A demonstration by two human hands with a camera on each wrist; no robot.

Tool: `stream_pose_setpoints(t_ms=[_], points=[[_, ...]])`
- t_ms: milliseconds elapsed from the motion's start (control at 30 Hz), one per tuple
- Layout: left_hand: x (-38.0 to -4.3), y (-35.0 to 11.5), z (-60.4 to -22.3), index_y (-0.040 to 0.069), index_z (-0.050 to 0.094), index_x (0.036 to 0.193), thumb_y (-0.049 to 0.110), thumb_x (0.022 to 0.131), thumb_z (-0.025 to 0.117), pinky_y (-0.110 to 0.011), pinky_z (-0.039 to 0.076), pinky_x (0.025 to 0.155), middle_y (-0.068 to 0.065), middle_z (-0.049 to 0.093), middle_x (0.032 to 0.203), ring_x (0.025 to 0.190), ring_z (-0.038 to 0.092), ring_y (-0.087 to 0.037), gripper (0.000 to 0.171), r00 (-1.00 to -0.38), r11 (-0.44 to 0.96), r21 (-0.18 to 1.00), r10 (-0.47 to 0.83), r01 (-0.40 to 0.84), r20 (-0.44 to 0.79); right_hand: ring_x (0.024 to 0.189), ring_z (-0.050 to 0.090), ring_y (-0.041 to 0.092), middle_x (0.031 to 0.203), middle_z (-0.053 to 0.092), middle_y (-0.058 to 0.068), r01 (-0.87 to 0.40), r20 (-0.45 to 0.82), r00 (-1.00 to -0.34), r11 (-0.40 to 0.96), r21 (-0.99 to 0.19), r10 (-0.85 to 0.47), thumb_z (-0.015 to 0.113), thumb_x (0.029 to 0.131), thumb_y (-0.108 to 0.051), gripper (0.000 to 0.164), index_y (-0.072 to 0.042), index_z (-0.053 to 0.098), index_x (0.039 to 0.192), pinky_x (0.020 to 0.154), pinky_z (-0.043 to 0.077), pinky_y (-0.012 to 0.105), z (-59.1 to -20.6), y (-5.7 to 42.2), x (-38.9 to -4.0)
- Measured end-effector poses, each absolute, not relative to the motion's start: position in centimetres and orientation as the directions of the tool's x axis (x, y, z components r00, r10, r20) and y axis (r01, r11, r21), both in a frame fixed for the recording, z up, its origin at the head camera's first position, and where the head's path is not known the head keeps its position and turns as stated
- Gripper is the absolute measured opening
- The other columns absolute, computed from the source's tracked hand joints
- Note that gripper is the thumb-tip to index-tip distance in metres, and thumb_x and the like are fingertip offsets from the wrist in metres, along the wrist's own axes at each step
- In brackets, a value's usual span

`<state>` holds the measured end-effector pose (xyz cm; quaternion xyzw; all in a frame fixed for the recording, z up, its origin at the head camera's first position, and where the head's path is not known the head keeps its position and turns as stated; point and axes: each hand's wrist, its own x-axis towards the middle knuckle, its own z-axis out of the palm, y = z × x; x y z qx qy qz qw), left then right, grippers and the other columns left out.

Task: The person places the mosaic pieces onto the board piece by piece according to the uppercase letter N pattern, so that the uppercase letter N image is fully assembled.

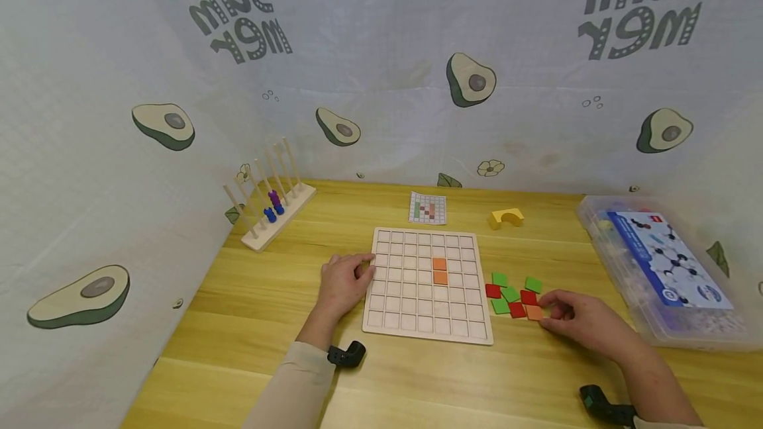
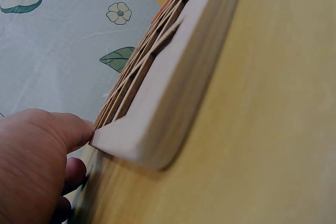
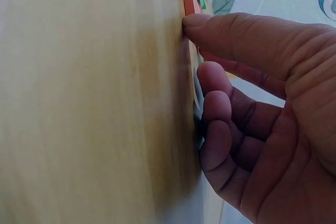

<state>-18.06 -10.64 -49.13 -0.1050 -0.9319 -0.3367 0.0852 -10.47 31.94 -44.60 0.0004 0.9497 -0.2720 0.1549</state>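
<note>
A wooden grid board (image 1: 390, 331) lies flat on the table, with two orange square tiles (image 1: 440, 270) one above the other in its cells. My left hand (image 1: 344, 283) rests at the board's left side, fingertips touching its edge. In the left wrist view that contact is near a rounded corner of the board (image 2: 152, 135). Right of the board lie several loose tiles in green (image 1: 499, 280), red (image 1: 516, 310) and orange (image 1: 533, 312). My right hand (image 1: 587, 321) reaches the loose orange tile, thumb tip touching its near side in the right wrist view; the index fingertip is partly hidden.
A small printed pattern card (image 1: 428, 208) lies behind the board, and a yellow arch block (image 1: 507, 218) is to its right. A peg stand with beads (image 1: 280, 218) stands back left. A clear plastic box (image 1: 673, 270) with a blue label sits at the right.
</note>
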Motion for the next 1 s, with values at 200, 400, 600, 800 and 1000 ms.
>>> stream_pose_setpoints(t_ms=[200, 400, 600, 800, 1000], points=[[-18.0, -10.7, -49.3, 0.021, 0.076, 0.122, 0.030, 0.097, 0.070, -0.033, 0.027, 0.076, 0.009, 0.053, 0.066, 0.072, 0.040, -0.013, 0.028, -0.963, 0.753, 0.606, 0.141, 0.256, 0.232, 0.075, 0.048, 0.017, 0.087, 0.056, 0.002, 0.096, -0.306, -0.949, 0.850, -0.518, -0.078, 0.075, 0.093, -0.031, 0.033, -0.007, 0.067, 0.115, 0.060, 0.038, 0.025, -44.6, 31.8, -10.5], [-18.0, -10.8, -49.2, 0.021, 0.076, 0.123, 0.030, 0.097, 0.069, -0.033, 0.027, 0.076, 0.009, 0.053, 0.067, 0.073, 0.041, -0.013, 0.028, -0.965, 0.753, 0.609, 0.143, 0.250, 0.219, 0.075, 0.048, 0.016, 0.087, 0.056, 0.002, 0.087, -0.296, -0.952, 0.859, -0.505, -0.077, 0.074, 0.093, -0.032, 0.033, -0.008, 0.067, 0.114, 0.061, 0.038, 0.025, -44.5, 31.6, -10.3], [-18.0, -10.7, -49.1, 0.020, 0.076, 0.123, 0.029, 0.097, 0.070, -0.033, 0.027, 0.075, 0.009, 0.053, 0.067, 0.073, 0.041, -0.013, 0.028, -0.963, 0.753, 0.606, 0.141, 0.256, 0.231, 0.075, 0.048, 0.015, 0.087, 0.057, 0.001, 0.080, -0.287, -0.955, 0.860, -0.504, -0.080, 0.075, 0.093, -0.035, 0.034, -0.009, 0.067, 0.114, 0.061, 0.038, 0.024, -44.2, 31.3, -10.2], [-17.9, -10.7, -49.1, 0.020, 0.076, 0.122, 0.028, 0.097, 0.070, -0.034, 0.027, 0.076, 0.009, 0.054, 0.067, 0.073, 0.041, -0.013, 0.028, -0.961, 0.752, 0.606, 0.141, 0.261, 0.239, 0.074, 0.048, 0.012, 0.085, 0.056, 0.001, 0.036, -0.247, -0.964, 0.864, -0.502, -0.103, 0.075, 0.092, -0.040, 0.034, -0.013, 0.068, 0.112, 0.061, 0.038, 0.024, -43.9, 30.8, -9.9], [-18.0, -10.7, -49.1, 0.020, 0.076, 0.123, 0.029, 0.097, 0.069, -0.034, 0.028, 0.076, 0.009, 0.053, 0.067, 0.073, 0.042, -0.014, 0.028, -0.962, 0.755, 0.603, 0.143, 0.259, 0.234, 0.075, 0.049, 0.012, 0.085, 0.056, 0.000, -0.005, -0.201, -0.971, 0.858, -0.514, -0.126, 0.077, 0.090, -0.039, 0.036, -0.011, 0.070, 0.112, 0.061, 0.039, 0.024, -43.1, 29.5, -10.3]])
